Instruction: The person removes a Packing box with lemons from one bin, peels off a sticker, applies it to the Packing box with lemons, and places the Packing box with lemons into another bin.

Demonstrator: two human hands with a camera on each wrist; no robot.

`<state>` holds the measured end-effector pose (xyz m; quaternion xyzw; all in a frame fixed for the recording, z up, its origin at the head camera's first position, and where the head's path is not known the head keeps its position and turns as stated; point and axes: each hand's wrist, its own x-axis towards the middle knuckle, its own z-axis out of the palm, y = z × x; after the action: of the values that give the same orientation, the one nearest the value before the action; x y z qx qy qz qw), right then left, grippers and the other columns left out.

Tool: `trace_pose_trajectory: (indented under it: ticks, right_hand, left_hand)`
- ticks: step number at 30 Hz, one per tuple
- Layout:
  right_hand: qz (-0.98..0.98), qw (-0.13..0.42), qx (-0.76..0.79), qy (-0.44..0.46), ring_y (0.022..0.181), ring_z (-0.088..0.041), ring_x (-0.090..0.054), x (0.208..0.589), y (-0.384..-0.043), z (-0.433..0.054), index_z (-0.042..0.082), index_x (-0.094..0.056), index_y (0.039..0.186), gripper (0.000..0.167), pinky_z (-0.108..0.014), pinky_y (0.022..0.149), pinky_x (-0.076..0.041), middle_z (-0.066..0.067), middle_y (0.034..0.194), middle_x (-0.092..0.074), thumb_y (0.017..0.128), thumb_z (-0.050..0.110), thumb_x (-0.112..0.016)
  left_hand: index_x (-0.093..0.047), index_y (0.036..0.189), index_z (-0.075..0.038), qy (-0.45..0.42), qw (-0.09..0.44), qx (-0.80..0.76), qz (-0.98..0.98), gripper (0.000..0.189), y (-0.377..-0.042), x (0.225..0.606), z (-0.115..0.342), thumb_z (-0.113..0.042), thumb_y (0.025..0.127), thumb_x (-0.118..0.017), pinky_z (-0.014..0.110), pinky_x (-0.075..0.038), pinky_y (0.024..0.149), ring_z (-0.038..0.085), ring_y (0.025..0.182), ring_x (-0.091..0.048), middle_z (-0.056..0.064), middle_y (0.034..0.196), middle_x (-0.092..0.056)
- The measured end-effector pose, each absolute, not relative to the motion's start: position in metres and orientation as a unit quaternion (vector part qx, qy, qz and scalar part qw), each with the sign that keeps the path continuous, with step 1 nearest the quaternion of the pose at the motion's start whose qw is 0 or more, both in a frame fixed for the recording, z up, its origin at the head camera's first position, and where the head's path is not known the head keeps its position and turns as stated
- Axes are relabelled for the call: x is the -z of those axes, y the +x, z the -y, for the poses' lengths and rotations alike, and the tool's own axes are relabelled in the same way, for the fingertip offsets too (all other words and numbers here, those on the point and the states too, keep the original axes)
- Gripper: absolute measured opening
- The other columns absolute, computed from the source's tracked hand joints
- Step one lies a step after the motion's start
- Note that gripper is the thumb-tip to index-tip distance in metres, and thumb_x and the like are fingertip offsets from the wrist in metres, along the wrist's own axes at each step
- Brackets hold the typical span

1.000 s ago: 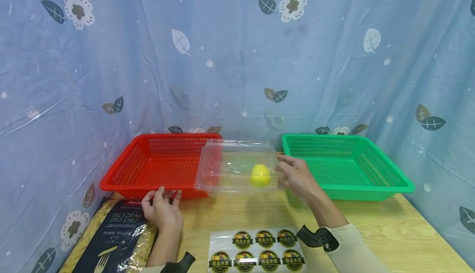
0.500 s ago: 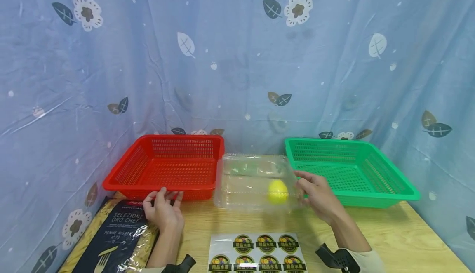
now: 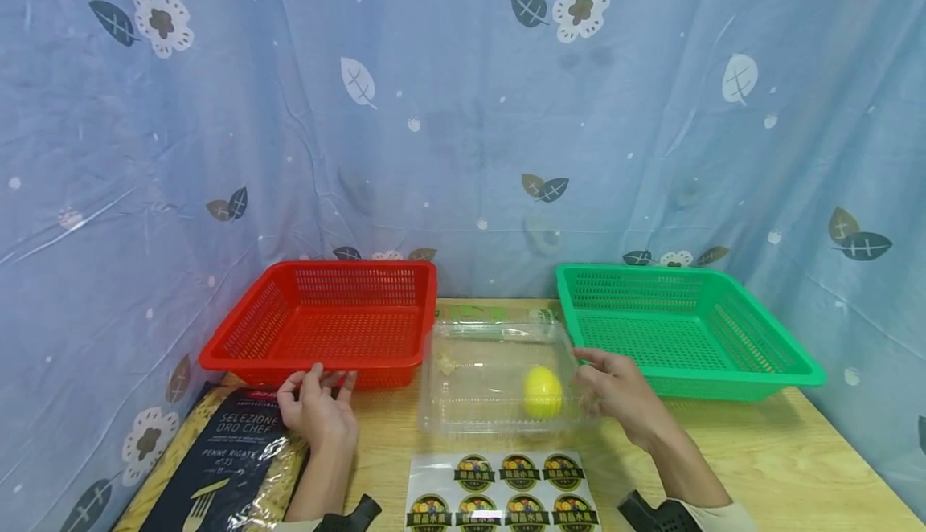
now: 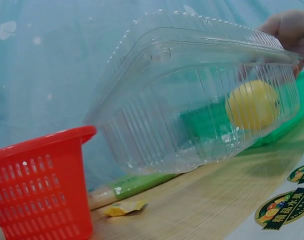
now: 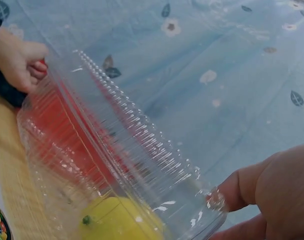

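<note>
My right hand (image 3: 622, 394) pinches the right end of a clear plastic clamshell box (image 3: 477, 379), thumb above and fingers below in the right wrist view. A yellow lemon (image 3: 542, 393) with a green stem tip lies inside, towards that end. Seen from the left wrist, the box (image 4: 162, 120) hangs tilted over the table. My left hand (image 3: 321, 415) has its fingers loosely bent right at the front rim of the red basket (image 3: 217, 351); part of those fingers is hidden.
A green basket (image 3: 723, 383) stands at the right. A penne bag (image 3: 224, 452) lies front left, a round-sticker sheet (image 3: 499, 492) front centre. Behind the box are a green strip (image 4: 142, 184) and a small yellow wrapper (image 4: 124, 207). A blue patterned curtain (image 3: 463, 114) hangs behind.
My right hand has brought the box rightwards and down towards the front, with the lemon still inside. The left hand stays at the red basket's rim.
</note>
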<state>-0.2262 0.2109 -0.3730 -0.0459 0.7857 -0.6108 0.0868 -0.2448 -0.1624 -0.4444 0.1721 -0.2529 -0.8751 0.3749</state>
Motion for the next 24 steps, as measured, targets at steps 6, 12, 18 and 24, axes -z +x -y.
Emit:
trace_pose_trajectory:
  ticks: [6, 12, 18, 24]
  right_hand:
    - [-0.805, 0.089, 0.585, -0.048, 0.06, -0.018, -0.056, 0.374, -0.222, -0.212, -0.01, -0.037, 0.149, 0.054, -0.039, 0.057, -0.055, -0.026, 0.123, -0.056, 0.099, 0.006, -0.05]
    - [-0.816, 0.101, 0.568, -0.042, 0.061, -0.025, -0.061, 0.38, -0.221, -0.215, -0.011, -0.039, 0.147, 0.053, -0.043, 0.059, -0.058, -0.024, 0.109, -0.06, 0.099, 0.006, -0.051]
    - [-0.828, 0.099, 0.549, -0.057, 0.056, -0.021, -0.058, 0.39, -0.224, -0.211, -0.018, -0.038, 0.144, 0.055, -0.04, 0.057, -0.059, -0.02, 0.093, -0.062, 0.095, 0.002, -0.05]
    - [-0.832, 0.088, 0.544, -0.057, 0.051, -0.02, -0.053, 0.398, -0.229, -0.205, -0.018, -0.037, 0.145, 0.058, -0.032, 0.05, -0.051, -0.013, 0.079, -0.061, 0.094, 0.003, -0.054]
  left_hand:
    - [-0.042, 0.105, -0.011, 0.18, 0.369, 0.874, 0.259, 0.023, -0.245, 0.444, 0.163, -0.006, 0.098, -0.063, 0.034, -0.06, 0.061, 0.019, 0.067, -0.06, 0.008, 0.098, -0.052]
    - [-0.041, 0.104, -0.009, 0.183, 0.366, 0.875, 0.258, 0.02, -0.246, 0.442, 0.167, -0.002, 0.099, -0.059, 0.034, -0.059, 0.06, 0.019, 0.066, -0.059, 0.008, 0.095, -0.05]
    - [-0.039, 0.102, -0.008, 0.163, 0.356, 0.883, 0.257, 0.018, -0.246, 0.44, 0.167, -0.001, 0.1, -0.056, 0.037, -0.061, 0.062, 0.02, 0.071, -0.058, 0.008, 0.095, -0.05]
    - [-0.038, 0.1, -0.008, 0.158, 0.353, 0.885, 0.26, 0.017, -0.244, 0.441, 0.166, -0.002, 0.101, -0.054, 0.038, -0.062, 0.063, 0.021, 0.073, -0.058, 0.008, 0.095, -0.05]
